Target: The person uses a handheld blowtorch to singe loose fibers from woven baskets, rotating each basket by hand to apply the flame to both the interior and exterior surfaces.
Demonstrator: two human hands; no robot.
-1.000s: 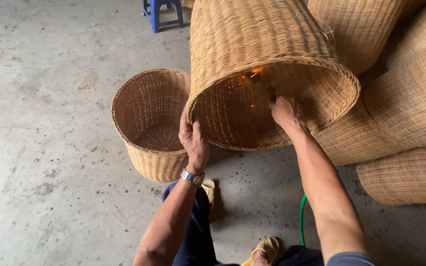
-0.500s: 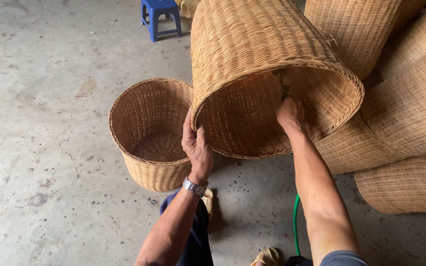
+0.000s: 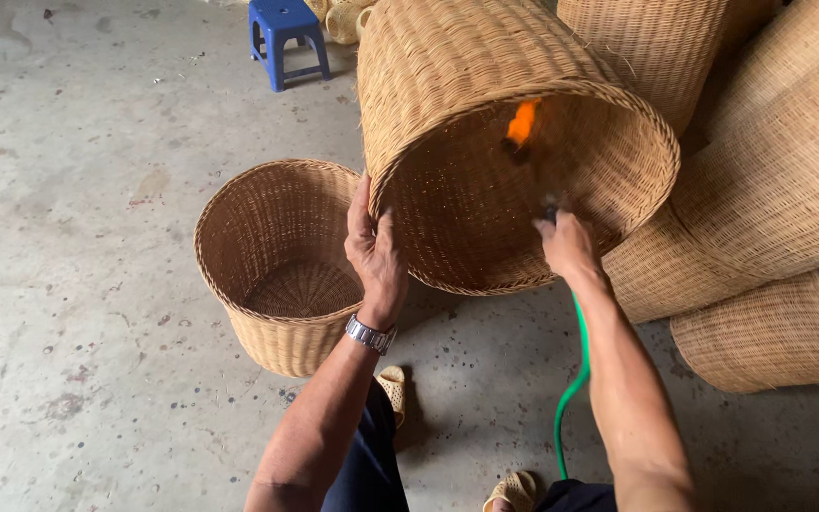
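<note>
Two hands on one big basket (image 3: 485, 85) here. The left hand (image 3: 376, 251) is flat against the lower rim, fingers wrapped over the edge to steady it, watch on the wrist. The right hand (image 3: 569, 245) is closed around a torch (image 3: 535, 175) fed by a green hose (image 3: 573, 389), poking inside the opening.

Half a second ago there was no flame showing; now an orange flame (image 3: 522, 121) licks high up on the inner wall, so the burner has swung up to a new patch of the weave.

The basket hangs tilted, mouth facing the person, tight pale weave with a braided rim. A smaller basket (image 3: 282, 261) stands upright on the floor (image 3: 78, 284) just left of it; more baskets (image 3: 779, 190) are stacked to the right.
</note>
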